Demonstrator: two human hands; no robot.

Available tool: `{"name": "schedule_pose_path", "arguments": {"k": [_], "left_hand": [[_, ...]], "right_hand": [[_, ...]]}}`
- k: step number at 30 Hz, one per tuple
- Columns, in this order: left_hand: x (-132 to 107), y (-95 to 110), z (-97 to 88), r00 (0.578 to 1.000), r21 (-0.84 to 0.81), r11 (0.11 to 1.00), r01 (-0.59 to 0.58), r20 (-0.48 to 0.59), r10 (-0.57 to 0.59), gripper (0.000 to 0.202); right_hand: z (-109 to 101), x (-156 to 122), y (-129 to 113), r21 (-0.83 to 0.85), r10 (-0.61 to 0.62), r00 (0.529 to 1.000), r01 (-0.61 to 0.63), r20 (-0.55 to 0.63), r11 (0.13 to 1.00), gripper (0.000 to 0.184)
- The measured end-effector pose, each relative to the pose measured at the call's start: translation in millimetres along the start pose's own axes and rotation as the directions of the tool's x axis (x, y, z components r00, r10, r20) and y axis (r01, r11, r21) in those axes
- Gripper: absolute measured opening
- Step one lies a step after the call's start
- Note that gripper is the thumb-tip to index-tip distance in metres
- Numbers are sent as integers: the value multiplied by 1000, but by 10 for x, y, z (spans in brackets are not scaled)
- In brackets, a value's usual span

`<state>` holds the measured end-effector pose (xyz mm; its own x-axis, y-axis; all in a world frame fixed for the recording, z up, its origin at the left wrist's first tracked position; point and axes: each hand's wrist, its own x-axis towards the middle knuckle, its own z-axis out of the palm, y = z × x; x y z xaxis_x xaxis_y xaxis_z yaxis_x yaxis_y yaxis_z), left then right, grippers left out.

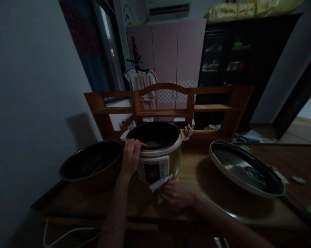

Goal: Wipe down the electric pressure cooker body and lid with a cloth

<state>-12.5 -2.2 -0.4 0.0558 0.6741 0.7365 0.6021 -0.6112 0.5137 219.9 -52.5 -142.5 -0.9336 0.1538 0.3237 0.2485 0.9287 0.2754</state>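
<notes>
An electric pressure cooker (175,160) with a white rim and a front control panel stands lidless on the wooden desk. My left hand (131,151) grips the left front of its rim, fingers hooked over the edge. Low at the cooker's front, my right hand (174,194) is closed on a crumpled white tissue (160,183), which touches or nearly touches the housing below the panel. To the left sits a dark, round inner pot (93,160). The cooker's lid (244,170) lies at the right with its metal underside showing.
A wooden shelf rack (163,112) stands along the desk's back. The wall (36,103) is close on the left. White cable (67,231) hangs below the front edge. A small white object (298,179) lies beyond the lid on a brown surface.
</notes>
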Motion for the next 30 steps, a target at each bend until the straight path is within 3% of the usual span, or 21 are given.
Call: {"name": "schedule_pose_path", "arguments": {"k": [8,12,14,16,18,19,20,21,23,27,28,30], "left_hand": [[-3,3,-5,1000,3,1000,-27,6,27,47],[-8,7,8,1000,2,1000,-18,-10,18,47],[-9,5,21,1000,6,1000,-11,-27,11,48],[-11,4,34,999,11,1000,-11,-38,11,48],[-14,4,40,999,10,1000,-14,-42,14,49],[-16,5,41,999,8,1000,-12,-42,12,48],[-17,5,40,999,7,1000,-9,-42,9,48],[-18,6,38,999,6,1000,-5,-42,5,48],[-17,6,33,999,5,1000,-4,-37,4,48],[-10,2,29,999,1,1000,-22,-30,22,47],[-9,1,30,999,1,1000,-25,-31,25,47],[-7,-3,33,999,4,1000,-27,-33,27,46]], "right_hand": [[-195,-288,-21,-15,44,983,-47,-181,999,37],[-352,-558,-55,37,251,934,-250,-254,968,44],[-411,-641,-69,153,460,832,-434,-309,888,48],[-468,-642,-86,346,686,613,-593,-391,727,46],[-538,-554,-110,531,820,372,-630,-435,567,44],[-578,-481,-124,593,848,293,-613,-442,521,44],[-620,-395,-139,629,856,255,-590,-449,506,45],[-660,-299,-153,640,850,254,-568,-462,518,46],[-719,-96,-170,598,798,333,-533,-502,599,48],[-706,241,-140,338,555,672,-441,-490,832,57],[-681,295,-124,283,504,731,-417,-460,864,59],[-627,357,-98,223,457,787,-399,-414,889,61]]}}
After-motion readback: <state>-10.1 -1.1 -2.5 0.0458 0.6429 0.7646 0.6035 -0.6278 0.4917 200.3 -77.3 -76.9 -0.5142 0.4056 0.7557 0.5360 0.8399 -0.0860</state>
